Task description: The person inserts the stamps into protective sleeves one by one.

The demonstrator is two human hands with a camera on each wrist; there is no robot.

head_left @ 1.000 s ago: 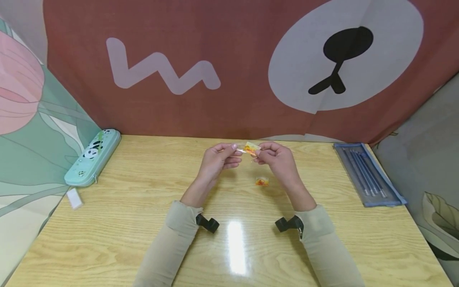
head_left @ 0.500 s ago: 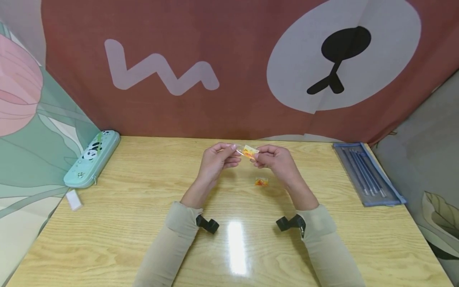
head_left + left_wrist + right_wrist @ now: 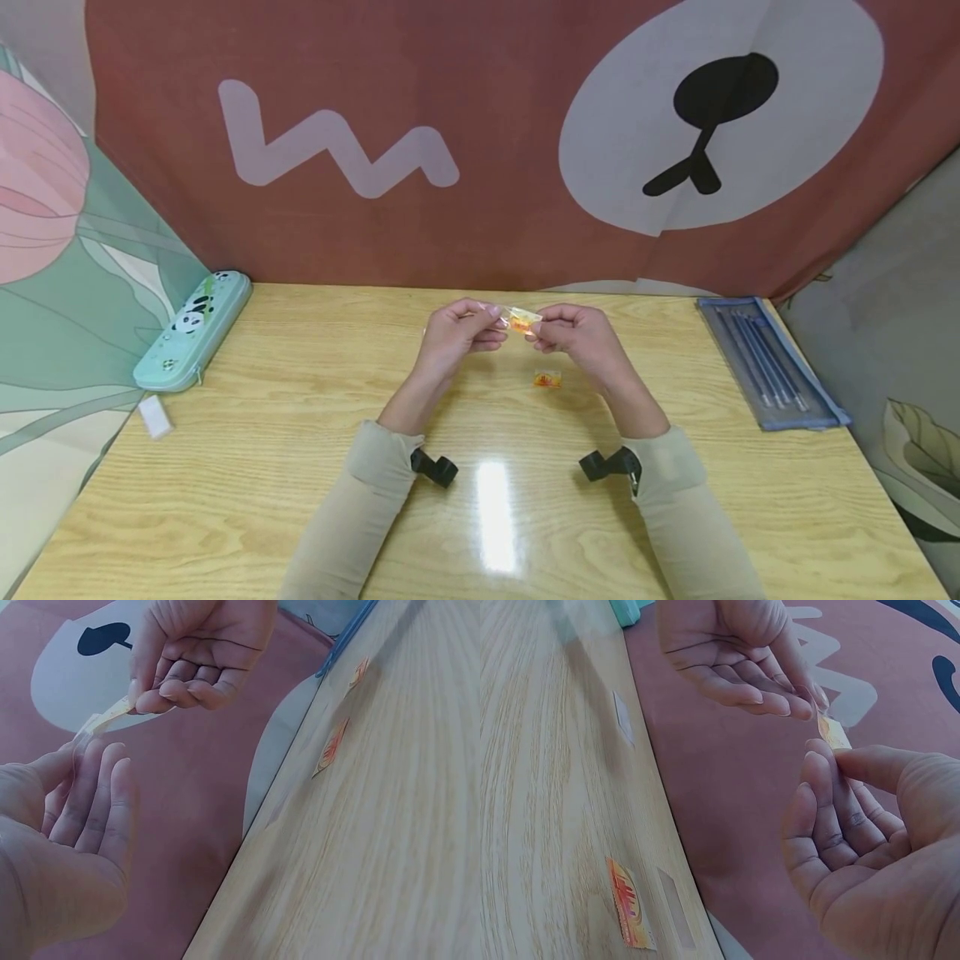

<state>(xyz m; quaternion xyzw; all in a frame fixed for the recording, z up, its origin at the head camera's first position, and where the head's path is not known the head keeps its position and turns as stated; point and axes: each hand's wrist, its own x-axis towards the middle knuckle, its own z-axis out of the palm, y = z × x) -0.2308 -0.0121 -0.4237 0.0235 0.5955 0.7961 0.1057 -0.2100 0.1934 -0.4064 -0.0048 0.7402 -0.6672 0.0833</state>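
Observation:
Above the far middle of the table, both hands hold a small yellow-and-orange printed packet [image 3: 522,321] with clear film at one end. My left hand [image 3: 457,329] pinches the clear end between thumb and index finger, its other fingers extended in the left wrist view. My right hand [image 3: 577,331] pinches the printed end between thumb and fingertips; that end is partly hidden. In the right wrist view, the packet's yellow face [image 3: 832,733] shows between the two pinches. A similar orange packet [image 3: 548,379] lies on the table below the right hand.
On the wooden table [image 3: 300,500], a mint panda-print pencil case [image 3: 193,333] stands at the far left, with a small white block [image 3: 155,416] just in front of it. A blue-edged mesh pouch [image 3: 772,365] holding several pencil-like sticks lies at the right. A brown printed cloth [image 3: 510,233] hangs behind.
The held packet has turned slightly, and the left fingertips now cover more of its clear end. Both hands stay at nearly the same place; the packet on the table has not moved.

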